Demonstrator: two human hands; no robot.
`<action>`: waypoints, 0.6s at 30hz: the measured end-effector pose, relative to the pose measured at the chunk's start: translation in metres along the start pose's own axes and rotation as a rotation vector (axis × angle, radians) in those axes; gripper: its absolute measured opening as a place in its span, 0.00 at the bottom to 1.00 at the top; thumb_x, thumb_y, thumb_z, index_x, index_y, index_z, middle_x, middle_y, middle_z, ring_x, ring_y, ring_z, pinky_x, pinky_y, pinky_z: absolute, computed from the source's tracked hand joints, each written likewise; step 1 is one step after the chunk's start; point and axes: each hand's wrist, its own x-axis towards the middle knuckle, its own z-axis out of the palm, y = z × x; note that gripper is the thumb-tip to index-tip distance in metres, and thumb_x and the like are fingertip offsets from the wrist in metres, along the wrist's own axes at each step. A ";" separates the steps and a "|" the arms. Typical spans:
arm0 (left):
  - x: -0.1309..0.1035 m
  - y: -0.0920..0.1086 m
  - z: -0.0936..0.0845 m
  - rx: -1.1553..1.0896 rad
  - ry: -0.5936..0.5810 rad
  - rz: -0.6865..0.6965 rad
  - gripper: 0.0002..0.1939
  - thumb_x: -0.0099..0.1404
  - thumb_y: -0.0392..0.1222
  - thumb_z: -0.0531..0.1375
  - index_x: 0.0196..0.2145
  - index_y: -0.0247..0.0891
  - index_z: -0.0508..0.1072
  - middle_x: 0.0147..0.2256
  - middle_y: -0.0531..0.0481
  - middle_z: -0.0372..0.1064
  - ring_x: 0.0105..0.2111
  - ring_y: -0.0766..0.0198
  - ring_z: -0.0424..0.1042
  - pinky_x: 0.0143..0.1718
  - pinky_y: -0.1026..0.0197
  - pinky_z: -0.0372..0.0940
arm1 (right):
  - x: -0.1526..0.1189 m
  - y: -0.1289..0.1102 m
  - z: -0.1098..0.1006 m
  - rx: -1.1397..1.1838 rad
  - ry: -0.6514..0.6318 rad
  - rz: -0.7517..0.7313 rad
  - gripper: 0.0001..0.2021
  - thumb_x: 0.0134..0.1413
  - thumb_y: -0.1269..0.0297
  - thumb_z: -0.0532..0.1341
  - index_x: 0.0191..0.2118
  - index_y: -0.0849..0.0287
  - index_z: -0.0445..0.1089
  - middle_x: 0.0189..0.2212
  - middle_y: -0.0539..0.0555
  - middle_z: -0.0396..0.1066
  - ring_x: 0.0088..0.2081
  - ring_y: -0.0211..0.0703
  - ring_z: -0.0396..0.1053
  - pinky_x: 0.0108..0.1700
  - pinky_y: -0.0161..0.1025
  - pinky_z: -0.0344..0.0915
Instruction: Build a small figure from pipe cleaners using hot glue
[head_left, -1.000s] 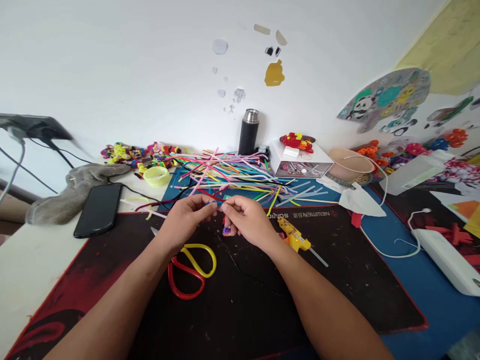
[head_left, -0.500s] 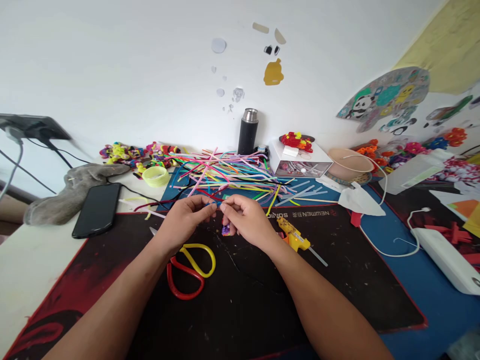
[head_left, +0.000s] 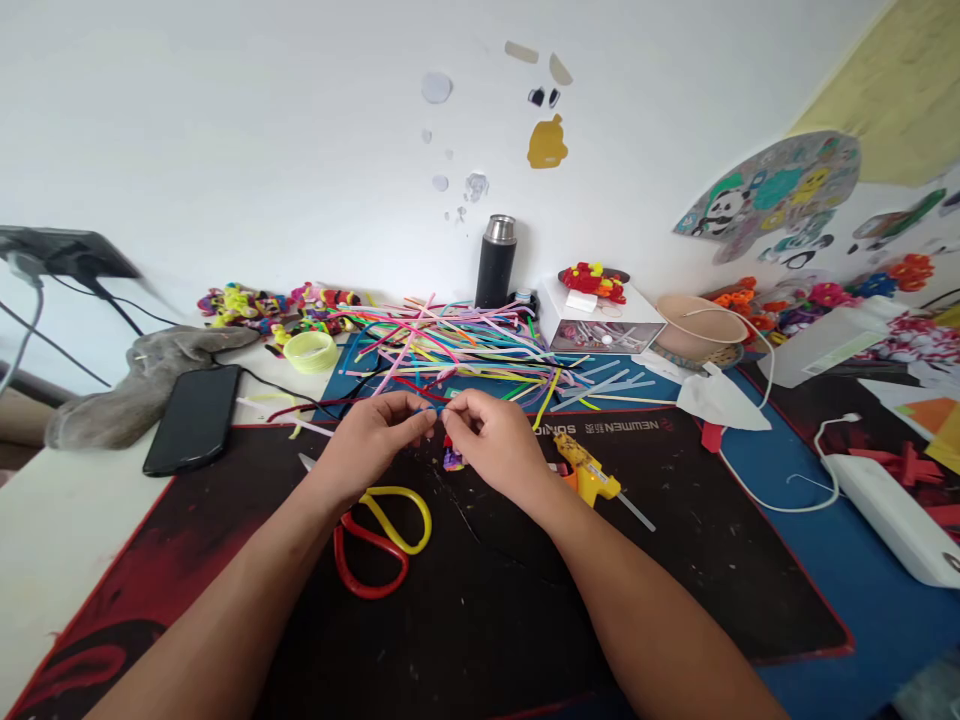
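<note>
Both hands meet over the back part of the dark mat (head_left: 465, 620). A short blue pipe cleaner (head_left: 439, 408) is pinched between the fingertips of my left hand (head_left: 388, 425) and my right hand (head_left: 486, 430); most of it is hidden by the fingers. Below my right hand's fingers shows a small purple and red piece (head_left: 452, 457), partly covered. Scissors with one red and one yellow handle (head_left: 375, 540) lie under my left wrist. Right of my right hand rests a yellow glue gun (head_left: 589, 470) with a glue stick in its back.
Behind the hands spreads a pile of colourful pipe cleaners (head_left: 450, 340). A black thermos (head_left: 496, 265) and a white box (head_left: 600, 320) stand by the wall. At left lie a phone (head_left: 193, 420) and a green tape roll (head_left: 311, 352); at right, a white power strip (head_left: 896, 515).
My right hand's lower fingers have curled in slightly, away from the purple and red piece. The fingertips of both hands stay together at the blue pipe cleaner.
</note>
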 end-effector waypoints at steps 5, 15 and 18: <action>0.001 -0.002 -0.001 0.037 -0.019 0.007 0.18 0.61 0.56 0.70 0.29 0.38 0.77 0.27 0.53 0.73 0.28 0.63 0.66 0.33 0.61 0.59 | 0.000 0.002 0.001 -0.114 0.055 -0.076 0.06 0.65 0.65 0.62 0.35 0.56 0.75 0.23 0.46 0.71 0.24 0.36 0.65 0.31 0.35 0.58; 0.000 0.000 0.002 0.055 -0.016 0.017 0.17 0.62 0.55 0.68 0.30 0.39 0.76 0.27 0.53 0.72 0.27 0.64 0.66 0.31 0.61 0.59 | -0.002 0.002 0.003 -0.173 0.095 -0.097 0.06 0.64 0.65 0.62 0.34 0.55 0.75 0.23 0.46 0.72 0.24 0.37 0.66 0.31 0.35 0.57; -0.001 0.001 0.002 0.062 -0.021 0.020 0.17 0.61 0.56 0.68 0.30 0.39 0.76 0.27 0.53 0.71 0.27 0.63 0.66 0.31 0.61 0.60 | -0.002 0.002 0.003 -0.180 0.088 -0.085 0.06 0.64 0.65 0.62 0.34 0.55 0.75 0.23 0.47 0.72 0.25 0.38 0.67 0.32 0.36 0.58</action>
